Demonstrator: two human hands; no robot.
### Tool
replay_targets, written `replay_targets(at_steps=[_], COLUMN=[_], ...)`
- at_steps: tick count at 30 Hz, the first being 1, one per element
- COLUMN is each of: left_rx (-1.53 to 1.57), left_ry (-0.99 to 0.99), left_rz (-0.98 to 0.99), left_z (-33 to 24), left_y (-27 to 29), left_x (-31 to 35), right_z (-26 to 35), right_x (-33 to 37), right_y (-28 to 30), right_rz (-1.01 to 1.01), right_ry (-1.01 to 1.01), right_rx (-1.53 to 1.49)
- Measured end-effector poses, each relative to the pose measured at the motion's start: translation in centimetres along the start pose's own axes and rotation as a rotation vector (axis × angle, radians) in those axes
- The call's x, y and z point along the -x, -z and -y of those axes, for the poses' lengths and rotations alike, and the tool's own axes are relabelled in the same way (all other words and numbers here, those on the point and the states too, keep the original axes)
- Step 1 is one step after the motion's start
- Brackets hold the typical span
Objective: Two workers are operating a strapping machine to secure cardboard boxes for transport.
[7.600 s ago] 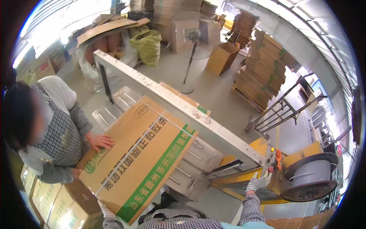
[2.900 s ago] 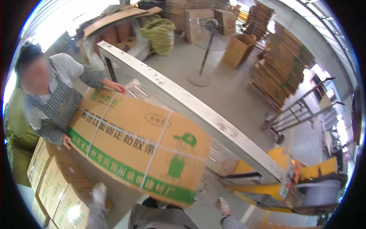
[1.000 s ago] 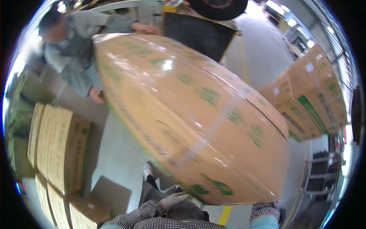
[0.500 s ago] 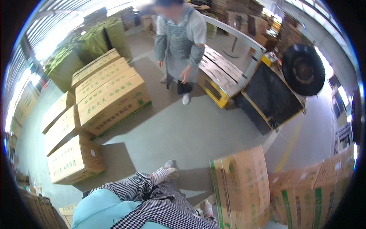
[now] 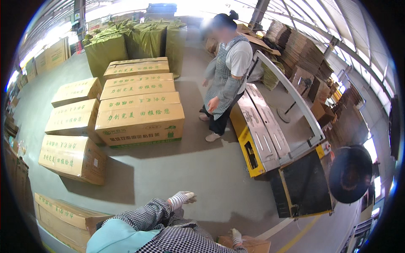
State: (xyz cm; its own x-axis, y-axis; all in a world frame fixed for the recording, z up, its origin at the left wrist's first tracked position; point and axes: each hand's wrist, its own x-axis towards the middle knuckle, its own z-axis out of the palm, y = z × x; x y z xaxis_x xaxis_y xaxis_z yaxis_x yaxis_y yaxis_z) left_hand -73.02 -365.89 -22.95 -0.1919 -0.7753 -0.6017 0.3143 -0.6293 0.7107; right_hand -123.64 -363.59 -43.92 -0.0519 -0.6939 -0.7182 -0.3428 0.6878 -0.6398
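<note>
Left hand [image 5: 182,198], in a pale work glove, hangs over the concrete floor [image 5: 190,168], fingers loosely spread, holding nothing. Right hand [image 5: 236,237], also gloved, rests at the near edge of a brown carton [image 5: 249,245] at the bottom of the view, right by our feet. We cannot tell whether it grips or merely touches.

The carton is mostly cut off by the frame. Our judgement: bring the free hand to the opposite edge and square the carton before letting go.

Rows of printed cartons [image 5: 139,118] lie well apart to the left. A co-worker in an apron [image 5: 225,71] stands beside the yellow roller machine [image 5: 257,135].
</note>
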Motion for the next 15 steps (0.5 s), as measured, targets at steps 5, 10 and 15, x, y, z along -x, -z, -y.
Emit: replay_targets(at_steps=[5,10,15], left_rx=[0.062,0.069,0.127], left_ry=[-0.060,-0.017,0.121], left_rz=[-0.059,-0.065,-0.084], left_z=[-6.9,-10.9,-11.1], left_y=[-0.9,-6.6,-14.8], left_x=[-6.9,-17.0,-28.1], right_z=[3.1,7.1,12.0], right_x=[-4.1,-13.6,-26.6], right_y=[2.1,7.8,20.1], right_rz=[0.057,0.091,0.106], right_ry=[-0.275,-0.385,-0.412], right_rx=[-0.023,-0.015,0.024])
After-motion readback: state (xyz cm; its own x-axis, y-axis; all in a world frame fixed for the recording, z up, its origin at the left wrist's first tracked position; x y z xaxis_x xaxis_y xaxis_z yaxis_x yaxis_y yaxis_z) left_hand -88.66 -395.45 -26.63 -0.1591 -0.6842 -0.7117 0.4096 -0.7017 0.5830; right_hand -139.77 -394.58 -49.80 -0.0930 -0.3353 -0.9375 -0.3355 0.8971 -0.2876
